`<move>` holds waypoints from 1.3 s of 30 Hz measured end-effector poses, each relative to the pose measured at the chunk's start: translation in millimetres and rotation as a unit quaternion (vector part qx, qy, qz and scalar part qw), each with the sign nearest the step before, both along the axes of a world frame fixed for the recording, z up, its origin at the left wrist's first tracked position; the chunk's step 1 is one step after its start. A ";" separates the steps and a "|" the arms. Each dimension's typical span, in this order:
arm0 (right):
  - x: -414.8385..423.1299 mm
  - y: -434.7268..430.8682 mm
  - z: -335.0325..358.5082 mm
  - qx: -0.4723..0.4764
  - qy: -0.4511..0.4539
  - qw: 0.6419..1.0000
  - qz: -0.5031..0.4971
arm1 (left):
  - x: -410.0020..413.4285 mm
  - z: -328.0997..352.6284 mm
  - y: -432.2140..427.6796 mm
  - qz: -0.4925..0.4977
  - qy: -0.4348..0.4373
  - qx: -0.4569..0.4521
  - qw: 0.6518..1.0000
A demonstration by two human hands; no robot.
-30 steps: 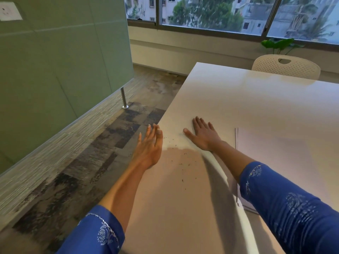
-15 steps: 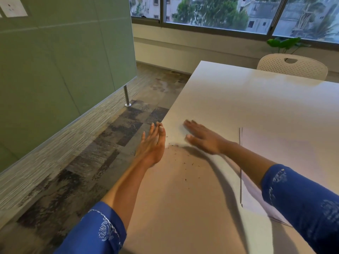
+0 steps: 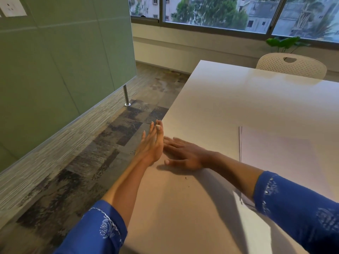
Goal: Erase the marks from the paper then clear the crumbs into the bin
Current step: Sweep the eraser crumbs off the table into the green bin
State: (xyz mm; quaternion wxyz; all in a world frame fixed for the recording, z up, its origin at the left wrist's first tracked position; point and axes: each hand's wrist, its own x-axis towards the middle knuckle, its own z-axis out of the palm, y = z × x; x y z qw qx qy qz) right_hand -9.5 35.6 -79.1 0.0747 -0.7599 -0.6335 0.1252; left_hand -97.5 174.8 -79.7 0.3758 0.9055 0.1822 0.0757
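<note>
My left hand (image 3: 152, 143) is held flat against the left edge of the white table (image 3: 238, 99), palm up and slightly cupped, fingers together. My right hand (image 3: 185, 154) lies flat on the tabletop with its fingertips touching the left palm. A few dark eraser crumbs (image 3: 186, 178) remain on the table just behind the right hand. Any crumbs on the left palm are hidden from me. White paper (image 3: 286, 154) lies to the right. No bin is in view.
A white perforated chair (image 3: 291, 65) stands at the table's far side, with a green plant (image 3: 286, 43) behind it. A green partition (image 3: 64, 70) on a metal leg (image 3: 126, 96) borders the carpeted floor at left.
My right hand has swept left across the table to the edge and met my left palm. Most of the scattered crumbs are gone from the tabletop.
</note>
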 end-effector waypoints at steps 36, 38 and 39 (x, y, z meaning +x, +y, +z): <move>-9.7 -14.6 -7.6 -0.015 0.015 0.991 -0.132 | 5.5 -11.3 7.9 0.011 0.018 0.002 1.000; -17.7 -17.2 -1.5 0.023 0.131 0.985 -0.113 | 1.8 -3.7 2.3 0.034 0.046 -0.027 0.998; -16.4 -19.9 2.7 0.053 0.183 0.974 -0.124 | -0.5 0.7 0.3 0.031 0.042 -0.029 0.998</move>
